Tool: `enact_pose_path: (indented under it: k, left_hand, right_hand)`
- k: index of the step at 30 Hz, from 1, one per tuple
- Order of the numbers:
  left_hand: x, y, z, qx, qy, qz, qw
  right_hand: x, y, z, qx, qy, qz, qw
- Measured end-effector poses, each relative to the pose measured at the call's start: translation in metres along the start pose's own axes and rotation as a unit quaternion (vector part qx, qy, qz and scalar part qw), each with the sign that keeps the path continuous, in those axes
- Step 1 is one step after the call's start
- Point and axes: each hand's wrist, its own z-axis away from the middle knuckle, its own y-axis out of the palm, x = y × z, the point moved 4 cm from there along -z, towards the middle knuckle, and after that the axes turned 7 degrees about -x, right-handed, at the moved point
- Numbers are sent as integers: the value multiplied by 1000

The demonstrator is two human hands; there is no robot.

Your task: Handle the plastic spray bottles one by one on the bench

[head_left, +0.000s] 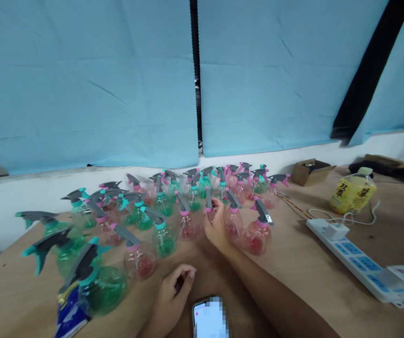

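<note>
Several small spray bottles (163, 234), green and pink with grey triggers, stand crowded on a wooden table (293, 263). My right hand (216, 225) reaches forward among them and is wrapped round a pink spray bottle (209, 206) in the middle of the group. My left hand (172, 293) rests on the table near me, fingers curled loosely with nothing visible in them. A phone (209, 321) lies lit just right of that hand.
A white power strip (357, 260) with plugs and cables lies at the right. A yellow drink bottle (353, 190) and a small open cardboard box (311, 171) stand behind it. Blue sheeting hangs behind the table, above a white ledge.
</note>
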Motion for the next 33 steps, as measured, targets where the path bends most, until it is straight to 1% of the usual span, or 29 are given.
enact_pose_path:
  k: [5, 8, 10, 13, 16, 18, 20, 21, 23, 26, 29, 31, 33]
  left_hand:
    - [3, -1, 0, -4, 8, 3, 1000]
    - [4, -1, 0, -4, 9, 2, 1000]
    - [4, -1, 0, -2, 9, 2, 1000]
    - [4, 0, -1, 3, 9, 2, 1000]
    - [5, 0, 0, 3, 6, 1, 1000]
    - [5, 0, 0, 3, 4, 3, 1000]
    - [5, 0, -1, 4, 3, 3, 1000]
    - [5, 1, -1, 6, 3, 4, 1000]
    - [6, 2, -2, 7, 3, 4, 1000]
    - [7, 3, -2, 10, 3, 3, 1000]
    - [7, 3, -1, 11, 2, 2, 1000]
    - [7, 3, 0, 10, 3, 2, 1000]
    - [7, 3, 0, 11, 7, 5, 1000]
  right_hand:
    - [0, 3, -7, 1, 55, -69, 996]
    - [8, 2, -9, -4, 64, -94, 994]
    - [17, -1, -10, -10, 50, -85, 995]
    - [36, -10, -16, -27, 20, -38, 999]
    - [57, -24, -30, -57, -19, -1, 998]
    - [66, -34, -43, -64, -48, 17, 997]
    - [70, -43, -55, -52, -64, 71, 994]
    - [69, -46, -61, -35, -64, 107, 992]
    - [65, -51, -68, 11, -52, 172, 984]
    - [62, -54, -71, 91, -30, 238, 967]
    - [68, -57, -69, 126, -18, 312, 941]
    - [75, -59, -68, 138, -12, 368, 919]
    - [82, -59, -67, 166, -5, 405, 899]
